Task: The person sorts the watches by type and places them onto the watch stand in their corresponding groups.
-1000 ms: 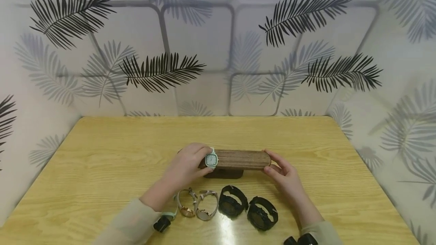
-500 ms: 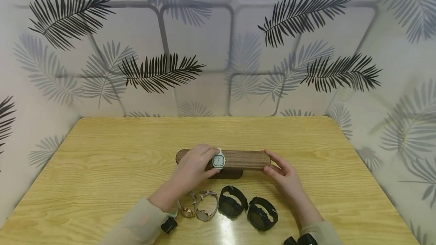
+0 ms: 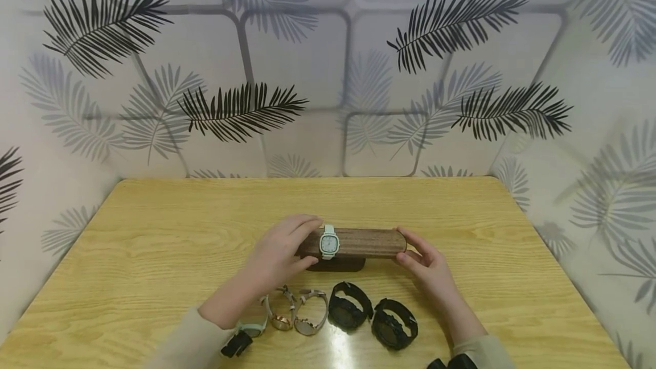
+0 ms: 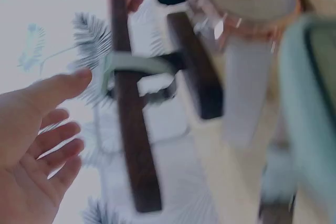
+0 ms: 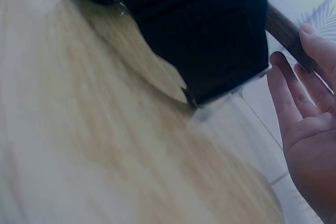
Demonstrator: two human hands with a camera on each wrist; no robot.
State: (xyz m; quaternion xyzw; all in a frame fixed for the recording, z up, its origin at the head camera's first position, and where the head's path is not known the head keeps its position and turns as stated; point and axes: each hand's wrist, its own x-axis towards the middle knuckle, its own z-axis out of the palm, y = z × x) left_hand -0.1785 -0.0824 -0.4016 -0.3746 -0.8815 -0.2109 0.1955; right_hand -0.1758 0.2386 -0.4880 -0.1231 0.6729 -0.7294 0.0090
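Observation:
A mint-green square-faced watch [image 3: 329, 244] sits around the dark wooden bar of a watch stand [image 3: 370, 242], dial toward me. My left hand [image 3: 274, 252] is at the bar's left part, just left of the watch. In the left wrist view, the left hand [image 4: 37, 135] has its fingers spread apart from the bar [image 4: 137, 156], thumb tip near the mint strap [image 4: 137, 63]. At the bar's right end, my right hand [image 3: 427, 263] holds it between thumb and fingers. The right wrist view shows that bar end [image 5: 289, 35] between the right hand's thumb and fingers.
In front of the stand lie another mint watch [image 3: 253, 329], partly behind the left wrist, two light-strapped watches with rose-gold cases [image 3: 282, 323], and two black watches [image 3: 347, 316]. They stand on a wooden table [image 3: 154, 232], with a leaf-patterned wall [image 3: 328, 73] behind.
The mint watch first slid right along the bar with the left hand. The left hand has since let go and drawn back left. The right hand keeps its place.

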